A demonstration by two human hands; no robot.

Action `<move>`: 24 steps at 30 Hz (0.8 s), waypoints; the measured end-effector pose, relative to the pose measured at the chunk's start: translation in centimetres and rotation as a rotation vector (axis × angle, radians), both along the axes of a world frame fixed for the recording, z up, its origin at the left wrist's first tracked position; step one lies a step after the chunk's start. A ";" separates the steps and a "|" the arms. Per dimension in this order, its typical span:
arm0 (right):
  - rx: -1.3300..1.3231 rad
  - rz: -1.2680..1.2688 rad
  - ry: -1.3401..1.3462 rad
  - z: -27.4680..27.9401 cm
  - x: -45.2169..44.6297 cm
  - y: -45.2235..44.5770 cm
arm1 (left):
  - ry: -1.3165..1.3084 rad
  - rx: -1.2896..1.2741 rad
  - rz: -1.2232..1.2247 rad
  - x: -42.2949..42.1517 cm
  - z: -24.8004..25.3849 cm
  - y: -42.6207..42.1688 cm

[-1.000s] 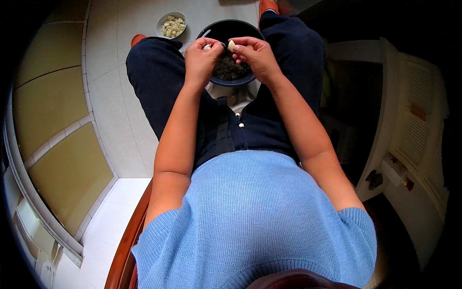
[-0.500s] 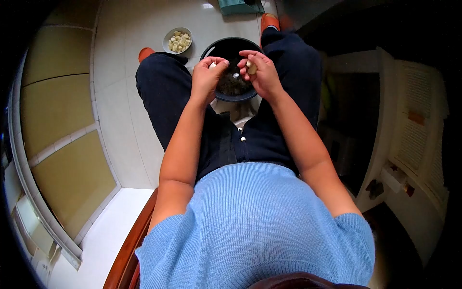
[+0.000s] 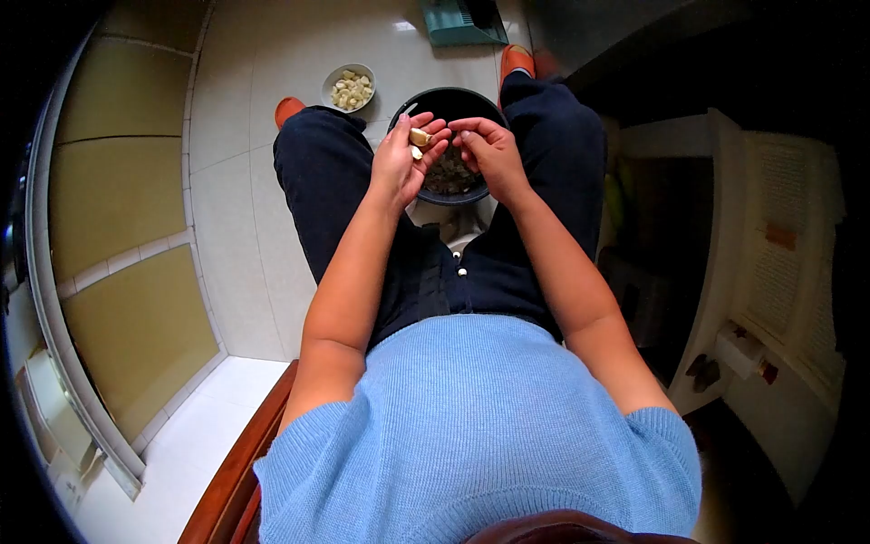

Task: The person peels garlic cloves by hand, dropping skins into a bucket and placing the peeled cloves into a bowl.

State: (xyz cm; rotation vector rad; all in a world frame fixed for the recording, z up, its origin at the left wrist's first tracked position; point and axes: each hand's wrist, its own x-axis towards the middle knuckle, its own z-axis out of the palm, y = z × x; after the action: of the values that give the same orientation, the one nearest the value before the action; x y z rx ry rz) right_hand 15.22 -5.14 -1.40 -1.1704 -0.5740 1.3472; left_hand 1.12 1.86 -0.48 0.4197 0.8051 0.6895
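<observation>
My left hand (image 3: pixel 403 168) is turned palm up above a black bucket (image 3: pixel 435 198), its fingers partly curled. In it lie an unpeeled-looking garlic clove (image 3: pixel 420 137) and a smaller, whiter clove (image 3: pixel 417 153). My right hand (image 3: pixel 497 159) is just to the right, thumb and fingers drawn together, with its fingertips close to those of the left. What it pinches, if anything, is hidden. Inside the bucket, beneath both hands, lie dark, flaky scraps (image 3: pixel 450 172) that look like peelings.
A white bowl (image 3: pixel 327 97) of pale peeled cloves stands on the tiled floor (image 3: pixel 236 118) ahead to the left. Beyond the bucket is a green dustpan (image 3: pixel 462 25). My knees flank the bucket; an orange slipper (image 3: pixel 517 62) shows by my right leg.
The cloves seen in my right hand now rest in my left palm, which has turned upward. My right hand has turned over and its fingers have drawn in. The view has shifted slightly.
</observation>
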 end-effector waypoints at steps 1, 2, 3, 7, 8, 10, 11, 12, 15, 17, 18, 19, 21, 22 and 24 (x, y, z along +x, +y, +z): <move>0.000 0.002 -0.001 0.0 -0.1 0.1 | 0.003 0.006 0.001 0.0 0.1 0.0; 0.039 0.009 -0.083 -0.1 -0.4 0.2 | 0.007 0.012 0.001 0.1 0.2 -0.1; 0.078 0.015 -0.165 -0.2 -0.6 0.3 | 0.007 0.011 0.002 0.1 0.2 -0.2; 0.221 0.047 -0.294 -2.0 -1.0 0.7 | 0.016 0.056 -0.029 0.3 -0.5 -0.3; 0.198 0.064 -0.355 -2.4 -0.9 0.7 | 0.009 0.081 -0.069 0.3 -0.8 -0.3; 0.174 0.080 -0.416 -2.1 -1.0 0.6 | -0.029 0.059 -0.063 0.4 -1.0 -0.4; 0.156 0.032 -0.413 -1.9 -0.9 0.6 | -0.067 0.037 -0.056 0.4 -1.1 -0.4; 0.139 -0.015 -0.412 -1.7 -0.9 0.6 | -0.067 0.036 -0.057 0.5 -1.0 -0.4; 0.141 -0.023 -0.447 -2.4 -1.0 0.7 | -0.102 -0.005 0.058 0.8 -0.7 -0.4; 0.187 -0.011 -0.534 -2.5 -1.4 0.6 | -0.185 0.029 0.115 0.9 -0.5 -0.4; 0.233 0.000 -0.621 -2.2 -1.8 0.5 | -0.199 0.045 0.093 0.8 -0.5 -0.3; 0.232 0.001 -0.621 -1.9 -2.0 0.5 | -0.199 0.044 0.093 0.9 -0.5 -0.3; 0.255 -0.059 -0.663 -1.2 -2.3 0.5 | -0.208 0.066 0.068 1.1 -0.3 -0.6; 0.254 -0.058 -0.662 -0.9 -2.3 0.5 | -0.208 0.065 0.068 1.1 -0.3 -0.6; 0.241 -0.075 -0.619 -0.6 -2.2 0.5 | -0.225 0.035 0.065 1.1 -0.3 -0.6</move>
State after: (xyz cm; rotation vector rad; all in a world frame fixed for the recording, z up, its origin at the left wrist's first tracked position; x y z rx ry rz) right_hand 13.03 -4.66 -2.01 -1.3887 -1.0885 0.8074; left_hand 2.27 1.27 -0.81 0.3418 0.5969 0.7969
